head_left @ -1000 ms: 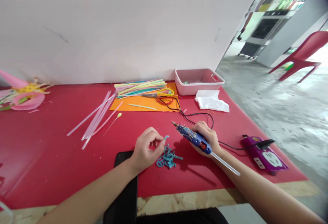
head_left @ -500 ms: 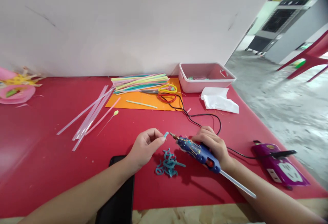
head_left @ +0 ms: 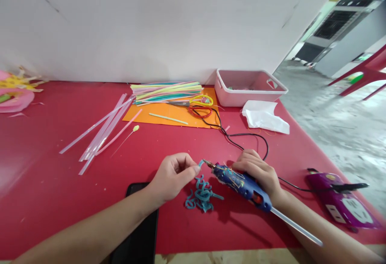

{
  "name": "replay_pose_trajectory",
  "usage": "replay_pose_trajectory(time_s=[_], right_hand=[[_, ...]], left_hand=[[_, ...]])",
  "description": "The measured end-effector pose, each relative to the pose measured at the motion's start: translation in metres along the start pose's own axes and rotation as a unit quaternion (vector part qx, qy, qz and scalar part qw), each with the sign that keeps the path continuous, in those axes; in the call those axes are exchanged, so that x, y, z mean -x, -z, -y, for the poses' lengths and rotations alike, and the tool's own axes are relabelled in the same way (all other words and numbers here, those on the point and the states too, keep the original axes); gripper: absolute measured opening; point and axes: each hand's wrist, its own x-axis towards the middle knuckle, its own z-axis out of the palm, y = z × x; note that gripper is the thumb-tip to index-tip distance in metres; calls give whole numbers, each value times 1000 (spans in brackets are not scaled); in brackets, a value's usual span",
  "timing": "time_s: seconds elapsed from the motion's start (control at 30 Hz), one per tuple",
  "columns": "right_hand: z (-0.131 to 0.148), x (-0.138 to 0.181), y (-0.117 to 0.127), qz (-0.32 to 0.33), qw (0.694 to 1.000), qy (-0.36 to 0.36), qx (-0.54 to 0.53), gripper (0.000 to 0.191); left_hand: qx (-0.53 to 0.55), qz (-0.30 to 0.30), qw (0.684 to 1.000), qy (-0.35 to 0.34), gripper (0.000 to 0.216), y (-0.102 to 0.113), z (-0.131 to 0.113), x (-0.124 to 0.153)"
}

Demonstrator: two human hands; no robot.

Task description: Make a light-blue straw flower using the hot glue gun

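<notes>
My left hand (head_left: 175, 175) pinches a short light-blue pipe cleaner piece (head_left: 201, 163) between thumb and fingertips. Wrapped round a blue hot glue gun (head_left: 241, 183) is my right hand (head_left: 261, 171), closed on its handle. The metal nozzle of the gun meets or nearly meets the tip of the piece; contact is too small to tell. A clear glue stick (head_left: 297, 225) sticks out of the gun's rear. Below the two hands lies a pile of curled blue pipe cleaner pieces (head_left: 203, 195) on the red table.
Behind are pipe cleaners (head_left: 169, 93) and scissors (head_left: 181, 103) on orange paper (head_left: 141, 115), beside a pink basket (head_left: 251, 98) and white paper (head_left: 265, 119). Plastic strips (head_left: 105, 129) lie left. A black cable (head_left: 238, 145) runs near a purple power strip (head_left: 343, 199). A black phone-like slab (head_left: 138, 232) lies in front.
The camera view has shifted slightly. The blue piece and the glue gun's nozzle have come closer together. Both hands keep their grips.
</notes>
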Motion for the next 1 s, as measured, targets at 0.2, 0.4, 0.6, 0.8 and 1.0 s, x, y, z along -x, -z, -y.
replay_pose_trajectory(time_s=[0.2,0.4,0.6,0.8,1.0], right_hand=[[0,0,2,4,1000,6,1,17],[1,-1,0,6,1000,-2,10,16],[2,0,-5,20,1000,-19,5,14],[2,0,-4,25,999,-24,2,18],[3,0,-3,20,1000,-4,-11,35]], left_hand=[[3,-1,1000,-9,25,-1,-2,0],[5,-6,1000,-20,24,-1,-2,-1],[11,-7,1000,-25,20,-1,0,-1],[25,-7,999,-27,19,-2,-2,-2],[32,5,999,-25,20,-4,-5,-2]])
